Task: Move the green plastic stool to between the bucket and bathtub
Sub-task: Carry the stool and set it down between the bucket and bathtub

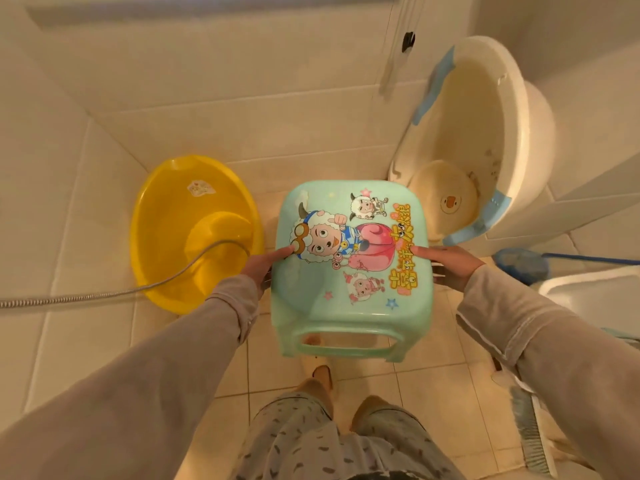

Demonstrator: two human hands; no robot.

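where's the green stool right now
In the head view the green stool is at centre, gripped by the left hand and right hand, between the yellow bucket on its left and the tilted white baby bathtub on its right.

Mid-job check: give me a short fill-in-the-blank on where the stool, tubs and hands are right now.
1. Both hands hold the green stool by its ___.
2. The hose runs into the ___ basin.
3. The baby bathtub leans ___ against the wall.
4. The stool's top shows cartoon ___.

Missing: sides; yellow; upright; sheep
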